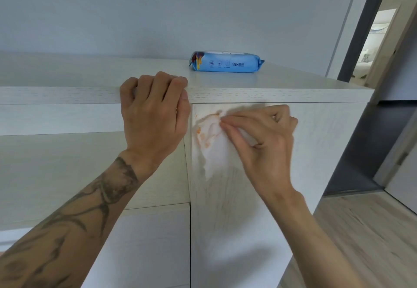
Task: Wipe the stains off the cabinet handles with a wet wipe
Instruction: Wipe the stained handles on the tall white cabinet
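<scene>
Head view: left hand fingers curled over top front edge of pale wood-grain cabinet; right hand pinches crumpled white wet wipe, orange-stained, against cabinet's right door front, upper left corner; blue plastic wipes pack lies on cabinet top.

Pale wood cabinet top, blue wet-wipe pack lying flat near its back

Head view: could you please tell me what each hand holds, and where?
The right hand pinches the stained wet wipe by its upper right part; the left hand grips the front edge of the cabinet top.
</scene>
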A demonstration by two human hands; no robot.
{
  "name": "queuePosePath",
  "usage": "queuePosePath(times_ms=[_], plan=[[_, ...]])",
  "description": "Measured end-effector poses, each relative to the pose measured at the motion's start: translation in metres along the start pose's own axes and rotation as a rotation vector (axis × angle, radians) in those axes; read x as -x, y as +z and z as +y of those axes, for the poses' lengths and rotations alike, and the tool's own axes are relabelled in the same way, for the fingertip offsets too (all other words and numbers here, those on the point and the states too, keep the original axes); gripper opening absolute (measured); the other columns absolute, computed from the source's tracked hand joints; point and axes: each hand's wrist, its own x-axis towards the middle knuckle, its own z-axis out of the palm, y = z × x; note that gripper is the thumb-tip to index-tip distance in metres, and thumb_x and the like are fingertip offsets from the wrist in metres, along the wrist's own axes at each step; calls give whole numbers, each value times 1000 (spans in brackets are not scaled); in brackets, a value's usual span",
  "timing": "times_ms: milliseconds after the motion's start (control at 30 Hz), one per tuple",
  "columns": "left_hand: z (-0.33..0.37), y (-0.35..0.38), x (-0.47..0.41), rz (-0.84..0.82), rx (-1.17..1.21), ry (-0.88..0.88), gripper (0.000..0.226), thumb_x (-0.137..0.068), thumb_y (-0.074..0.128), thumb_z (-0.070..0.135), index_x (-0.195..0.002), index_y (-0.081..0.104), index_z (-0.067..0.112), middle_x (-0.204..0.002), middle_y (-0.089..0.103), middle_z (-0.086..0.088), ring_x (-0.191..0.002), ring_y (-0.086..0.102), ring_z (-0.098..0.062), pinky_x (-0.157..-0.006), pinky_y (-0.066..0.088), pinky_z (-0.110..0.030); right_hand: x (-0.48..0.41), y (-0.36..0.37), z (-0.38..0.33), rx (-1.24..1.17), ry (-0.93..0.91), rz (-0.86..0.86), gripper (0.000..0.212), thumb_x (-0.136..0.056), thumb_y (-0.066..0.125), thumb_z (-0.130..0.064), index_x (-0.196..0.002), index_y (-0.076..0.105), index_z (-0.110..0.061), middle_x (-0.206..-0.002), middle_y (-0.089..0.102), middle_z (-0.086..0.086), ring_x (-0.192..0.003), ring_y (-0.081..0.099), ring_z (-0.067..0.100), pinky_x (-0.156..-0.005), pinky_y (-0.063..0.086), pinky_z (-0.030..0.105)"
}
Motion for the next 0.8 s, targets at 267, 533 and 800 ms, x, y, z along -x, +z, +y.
queuePosePath(times_ms=[267,533,800], plan=[[1,-3,0,-14,25,-14,28,-110,42,20,-112,68,10,-101,68,-8,-92,51,-27,-91,36,-46,7,-31,40,58,50,50,11,-94,81,-20,-104,82,-24,-108,76,-13,-103,60,32,-86,46,53],[4,-8,-2,-51,31,-30,34,-111,37,23,-111,69,10,-103,68,-8,-93,52,-28,-93,34,-44,15,-66,46,-3,280,174,7,-100,72,-19,-98,73,-26,-96,71,-13,-97,65,17,-92,45,30],[7,-13,-3,-88,45,-61,30,-110,41,21,-113,69,10,-104,67,-8,-95,53,-29,-94,33,-45,1,-37,12,-55,246,69,13,-100,70,-9,-108,78,-16,-103,72,-6,-95,59,-7,-85,41,7]])
